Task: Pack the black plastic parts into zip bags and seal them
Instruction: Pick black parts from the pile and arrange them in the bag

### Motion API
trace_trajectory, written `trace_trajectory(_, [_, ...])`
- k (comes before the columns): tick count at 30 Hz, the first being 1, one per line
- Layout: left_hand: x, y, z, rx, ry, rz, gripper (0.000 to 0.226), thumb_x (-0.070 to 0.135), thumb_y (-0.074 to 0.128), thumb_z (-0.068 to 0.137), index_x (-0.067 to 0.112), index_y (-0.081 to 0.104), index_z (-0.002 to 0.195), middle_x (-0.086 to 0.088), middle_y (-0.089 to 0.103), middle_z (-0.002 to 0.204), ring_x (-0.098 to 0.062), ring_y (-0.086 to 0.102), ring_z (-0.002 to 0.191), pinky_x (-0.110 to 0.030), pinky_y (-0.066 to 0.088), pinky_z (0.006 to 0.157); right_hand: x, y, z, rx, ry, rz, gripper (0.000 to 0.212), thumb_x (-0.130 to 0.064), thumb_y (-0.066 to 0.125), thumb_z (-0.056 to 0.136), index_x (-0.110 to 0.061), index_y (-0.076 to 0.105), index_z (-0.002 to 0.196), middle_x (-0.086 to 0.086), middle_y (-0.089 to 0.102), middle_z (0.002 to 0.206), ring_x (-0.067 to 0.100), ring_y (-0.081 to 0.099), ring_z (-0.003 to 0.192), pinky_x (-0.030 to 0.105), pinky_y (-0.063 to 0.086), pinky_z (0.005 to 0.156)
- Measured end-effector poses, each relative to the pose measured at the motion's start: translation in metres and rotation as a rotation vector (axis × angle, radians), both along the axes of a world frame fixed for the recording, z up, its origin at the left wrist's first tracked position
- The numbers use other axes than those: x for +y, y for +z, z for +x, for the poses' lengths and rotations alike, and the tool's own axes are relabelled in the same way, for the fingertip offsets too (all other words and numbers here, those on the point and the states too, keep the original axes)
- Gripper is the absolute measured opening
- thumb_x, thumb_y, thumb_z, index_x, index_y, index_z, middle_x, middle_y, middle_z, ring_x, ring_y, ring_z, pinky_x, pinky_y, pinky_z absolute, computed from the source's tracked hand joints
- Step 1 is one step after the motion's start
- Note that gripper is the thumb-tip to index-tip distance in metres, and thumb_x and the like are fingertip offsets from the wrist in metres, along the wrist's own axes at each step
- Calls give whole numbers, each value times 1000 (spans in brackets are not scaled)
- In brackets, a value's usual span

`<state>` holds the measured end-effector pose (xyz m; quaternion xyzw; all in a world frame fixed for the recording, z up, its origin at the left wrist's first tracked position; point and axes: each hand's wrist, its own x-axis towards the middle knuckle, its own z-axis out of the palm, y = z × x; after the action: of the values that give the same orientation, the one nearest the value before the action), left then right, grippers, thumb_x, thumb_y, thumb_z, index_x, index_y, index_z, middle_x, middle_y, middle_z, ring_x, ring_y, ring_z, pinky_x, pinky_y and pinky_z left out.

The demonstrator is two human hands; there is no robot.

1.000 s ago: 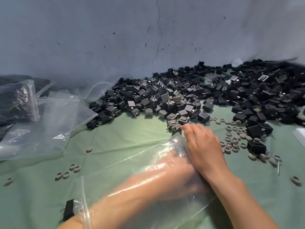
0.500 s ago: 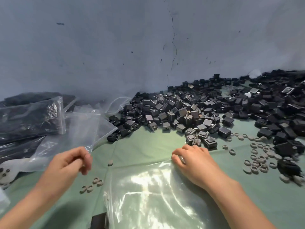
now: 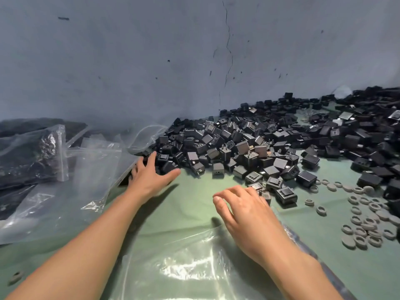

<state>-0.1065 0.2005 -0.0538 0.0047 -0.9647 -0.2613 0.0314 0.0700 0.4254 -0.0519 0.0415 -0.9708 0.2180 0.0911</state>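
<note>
The black plastic parts (image 3: 249, 148) are lying in a wide loose heap along the wall (image 3: 151, 61), running from the middle of the table (image 3: 194, 204) off to the right edge of the view. Nearest the person, a clear zip bag (image 3: 184, 269) is lying flat on the green cover and looks empty.

The left hand (image 3: 149, 174) is reaching to the heap's left end with fingers spread and straight. It is touching the outermost parts and gripping nothing. The right hand (image 3: 242, 204) is hovering or resting at the bag's far edge, just beside a few stray parts. Its fingers are loosely curved and holding nothing that shows.

The filling step appears to be only starting, with the left hand going for a first batch. The next move is calling for parts to be raked or scooped towards the bag while its mouth is being held open. The film is limp, so the mouth may be closing on itself.

Grey rings (image 3: 365, 224) are lying scattered to the right, near enough to be swept in with the parts. Spare clear bags (image 3: 91, 169) and dark filled ones (image 3: 28, 152) are lying to the left.

The right fingertips are hidden behind the knuckles, the bag's zip strip is not showing clearly, and its near end is being cut off by the frame
</note>
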Motion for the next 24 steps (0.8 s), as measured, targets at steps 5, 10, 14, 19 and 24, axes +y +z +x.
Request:
trace_trajectory(5, [20,-14,-15,150,-32,-228,83,76,52,80,39,25,150,-7,16,162,-36,27,144,-56,32,111,2,0,-5,-9,19,-12,49,-56,14,101,-40,50,129,-16,48,128,10,38,121,33,34,105])
trace_trajectory(10, [13,-16,-12,274,-61,-262,62,69,53,83,30,46,131,-5,32,143,-33,52,119,-50,45,99,2,1,-6,-11,39,-38,54,-58,10,97,-40,50,128,-17,47,129,10,38,122,33,34,106])
trace_trajectory(14, [5,-16,1,312,-156,-342,68,76,51,80,34,48,134,-4,31,141,-31,56,114,-46,52,89,3,2,-4,4,46,-62,55,-58,10,96,-39,52,126,-17,48,127,10,40,121,33,36,105])
trace_trajectory(19, [9,-19,24,385,-163,-323,60,70,55,80,38,50,130,0,42,120,-25,54,109,-40,52,78,-3,4,2,18,49,-63,51,-56,14,98,-39,52,127,-17,48,127,9,39,121,32,35,105])
trace_trajectory(24, [16,-18,40,492,-203,-469,51,68,45,83,38,46,124,7,63,106,-23,57,96,-35,47,67,-11,-1,14,34,68,-81,55,-59,11,96,-40,53,126,-20,50,124,7,41,118,29,37,103])
